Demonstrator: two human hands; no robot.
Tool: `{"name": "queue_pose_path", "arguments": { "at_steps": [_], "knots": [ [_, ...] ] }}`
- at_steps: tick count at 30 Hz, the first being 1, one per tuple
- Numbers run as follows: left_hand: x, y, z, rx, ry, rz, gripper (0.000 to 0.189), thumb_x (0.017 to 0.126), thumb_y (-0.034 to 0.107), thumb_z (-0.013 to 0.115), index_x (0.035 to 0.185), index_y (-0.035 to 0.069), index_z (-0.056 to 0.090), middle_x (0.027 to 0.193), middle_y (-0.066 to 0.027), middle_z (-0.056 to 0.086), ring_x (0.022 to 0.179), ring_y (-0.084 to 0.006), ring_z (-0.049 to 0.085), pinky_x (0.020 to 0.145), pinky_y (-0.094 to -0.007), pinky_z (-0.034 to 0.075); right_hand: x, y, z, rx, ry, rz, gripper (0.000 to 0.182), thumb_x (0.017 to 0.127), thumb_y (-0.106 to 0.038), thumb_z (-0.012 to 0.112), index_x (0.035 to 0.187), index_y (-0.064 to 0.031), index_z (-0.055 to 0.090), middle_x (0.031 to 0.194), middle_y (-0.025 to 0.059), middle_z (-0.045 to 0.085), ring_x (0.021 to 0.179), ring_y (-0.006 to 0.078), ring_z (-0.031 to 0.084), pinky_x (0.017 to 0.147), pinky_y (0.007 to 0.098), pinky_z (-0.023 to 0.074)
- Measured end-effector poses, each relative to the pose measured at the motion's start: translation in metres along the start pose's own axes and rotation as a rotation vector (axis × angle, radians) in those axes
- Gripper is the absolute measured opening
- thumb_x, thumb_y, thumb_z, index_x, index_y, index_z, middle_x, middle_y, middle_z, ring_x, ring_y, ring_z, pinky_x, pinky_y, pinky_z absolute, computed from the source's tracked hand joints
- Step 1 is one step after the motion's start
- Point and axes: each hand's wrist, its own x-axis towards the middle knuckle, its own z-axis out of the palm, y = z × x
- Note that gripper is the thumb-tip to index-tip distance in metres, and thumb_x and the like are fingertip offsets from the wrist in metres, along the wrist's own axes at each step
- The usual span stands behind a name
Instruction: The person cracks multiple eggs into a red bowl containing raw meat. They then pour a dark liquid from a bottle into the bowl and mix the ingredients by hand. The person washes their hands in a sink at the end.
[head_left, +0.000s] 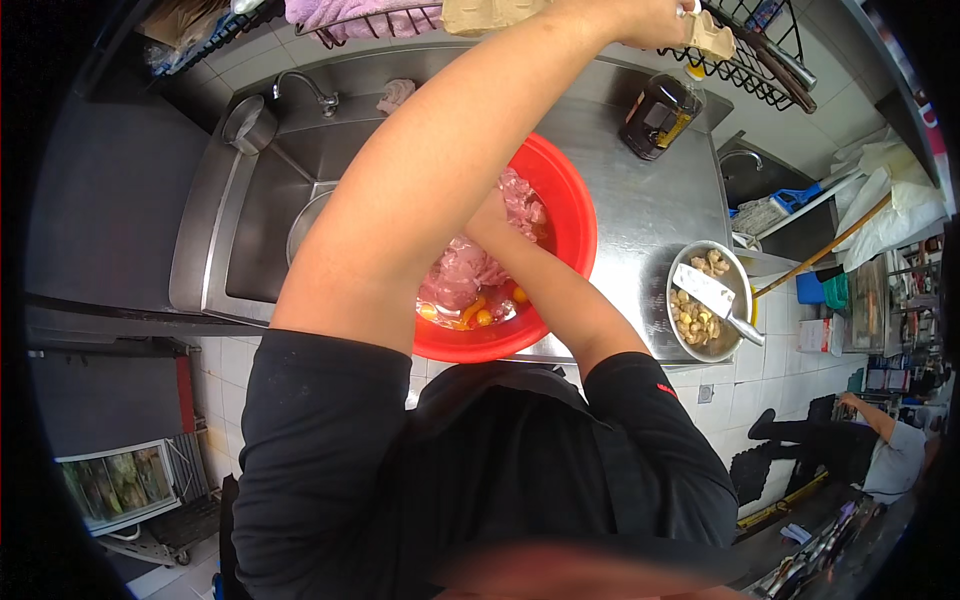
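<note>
My left arm crosses over the red plastic basin and reaches to the wire rack at the top. My left hand is at a pulp egg tray, with a small white thing at its fingers; the picture's edge cuts it off, so its grip is unclear. My right hand is down in the basin at the raw pink meat, its fingers hidden by my left forearm. Several egg yolks lie in liquid at the basin's near side.
The basin stands on a steel counter beside a sink. A dark bottle stands behind. At right, a metal bowl holds ginger pieces and a cleaver. A person is at the far right.
</note>
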Motion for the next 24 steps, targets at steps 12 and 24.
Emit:
{"name": "queue_pose_path", "arguments": {
  "at_steps": [12,24],
  "knots": [
    [0.003,-0.003,0.001,-0.041,0.005,0.032,0.026,0.084,0.022,0.055,0.093,0.003,0.070,0.097,-0.0272,0.066,0.098,-0.0435,0.061,0.088,-0.0500,0.049,-0.048,0.068,-0.130,0.455,0.216,0.250,0.017,0.087,-0.020,0.062,0.088,-0.0088,0.075,0.090,0.0165,0.071,0.084,0.0316,0.070,0.075,0.0428,0.0542],
    [0.004,0.016,-0.013,-0.274,-0.111,-0.253,0.029,0.079,0.014,0.060,0.103,0.002,0.071,0.104,-0.0256,0.065,0.101,-0.0400,0.063,0.089,-0.0444,0.050,-0.107,0.111,-0.215,0.658,0.294,0.339,0.015,0.087,-0.016,0.071,0.095,-0.0035,0.075,0.086,0.0086,0.073,0.077,0.0157,0.066,0.073,0.0302,0.0520]
  ]
}}
